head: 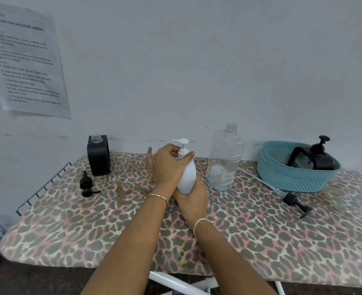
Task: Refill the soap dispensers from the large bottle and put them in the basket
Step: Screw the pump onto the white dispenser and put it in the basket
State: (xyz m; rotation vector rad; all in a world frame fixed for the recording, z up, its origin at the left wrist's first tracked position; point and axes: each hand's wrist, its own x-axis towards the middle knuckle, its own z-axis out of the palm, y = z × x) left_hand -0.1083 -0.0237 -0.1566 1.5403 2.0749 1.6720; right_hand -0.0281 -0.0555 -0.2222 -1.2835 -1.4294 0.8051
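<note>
A white soap dispenser (187,177) with a white pump top (182,145) is held above the middle of the board. My left hand (165,165) wraps its neck just under the pump. My right hand (193,196) cups its base from below. To the right stands the large clear bottle (224,158), uncapped, with a little liquid at the bottom. A teal basket (290,179) at the far right holds a black dispenser (316,156) with its pump on. A black dispenser (98,155) stands open-necked at the back left.
A black pump (86,184) lies beside the open black dispenser. A long-tubed black pump (292,201) lies in front of the basket. The leopard-print ironing board (260,241) has a wire rack (44,186) at its left end. A paper sheet (27,60) hangs on the wall.
</note>
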